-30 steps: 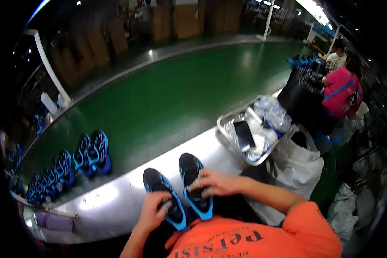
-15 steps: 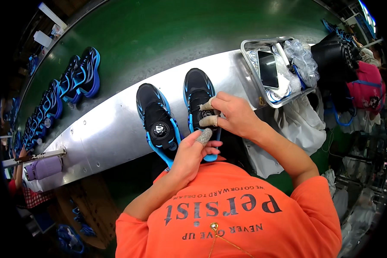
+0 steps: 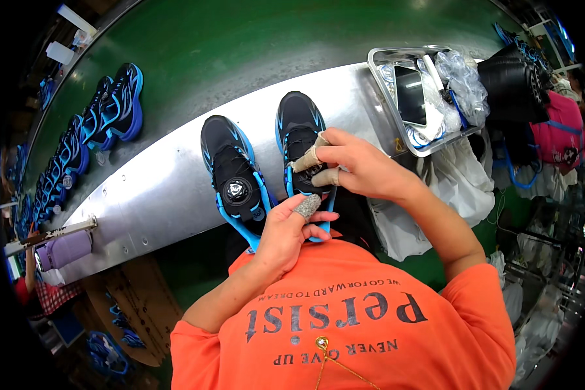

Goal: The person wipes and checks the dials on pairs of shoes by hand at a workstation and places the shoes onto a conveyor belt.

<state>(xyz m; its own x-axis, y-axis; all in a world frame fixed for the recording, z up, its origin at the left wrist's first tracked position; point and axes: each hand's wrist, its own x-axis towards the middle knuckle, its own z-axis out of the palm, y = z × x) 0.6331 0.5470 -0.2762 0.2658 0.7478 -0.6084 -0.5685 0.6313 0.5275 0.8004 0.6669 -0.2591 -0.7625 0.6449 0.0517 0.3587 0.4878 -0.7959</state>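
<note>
Two black sports shoes with bright blue edging stand side by side on the metal table edge, toes pointing away from me. The left shoe (image 3: 225, 140) stands untouched, a round lacing dial on its tongue. At the right shoe (image 3: 297, 112), my left hand (image 3: 285, 235) grips the heel end, its thumb in a grey finger cover. My right hand (image 3: 361, 162) reaches over that shoe's tongue from the right. Its fingers, in beige covers, are closed about the dial there and mostly hide it.
A clear tray (image 3: 420, 146) at the right holds a phone and plastic pieces. A row of similar shoes (image 3: 114, 107) lies on the green belt (image 3: 240, 39) at the left. Near the left table end is a purple bottle (image 3: 65, 252). White plastic bags (image 3: 452, 201) hang below the tray.
My right hand's fingers have shifted over the right shoe's dial, which showed between them before. My left hand stays at the heel. The view has tilted slightly.
</note>
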